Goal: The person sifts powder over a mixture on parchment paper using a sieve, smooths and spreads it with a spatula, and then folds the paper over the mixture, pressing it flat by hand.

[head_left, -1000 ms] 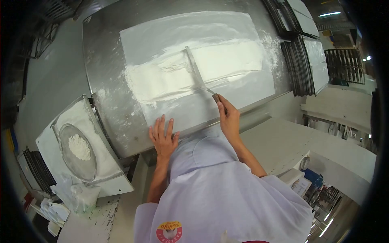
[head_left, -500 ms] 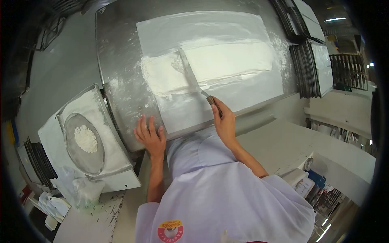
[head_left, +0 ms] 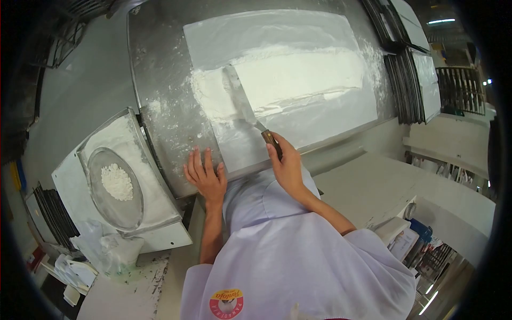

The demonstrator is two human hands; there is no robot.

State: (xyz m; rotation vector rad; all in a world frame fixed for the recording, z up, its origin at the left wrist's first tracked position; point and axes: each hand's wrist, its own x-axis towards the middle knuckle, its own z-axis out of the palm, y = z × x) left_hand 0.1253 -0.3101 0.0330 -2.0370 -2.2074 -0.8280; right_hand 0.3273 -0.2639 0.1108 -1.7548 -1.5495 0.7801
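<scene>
Nearby, a stack of trays (head_left: 402,89) stands at the right end of the metal table (head_left: 160,66), well apart from the right hand (head_left: 288,166). At the table's left, an oval sieve (head_left: 125,214) bears white lumps (head_left: 117,182), with a plastic bag (head_left: 120,250) near it. The left hand (head_left: 208,180) grasps nothing, its fingers spread on the table's near edge. The right hand is wrapped around the handle of a spatula (head_left: 243,100), whose blade reaches away from the grip, across white powder (head_left: 298,74) on a sheet (head_left: 309,122).
</scene>
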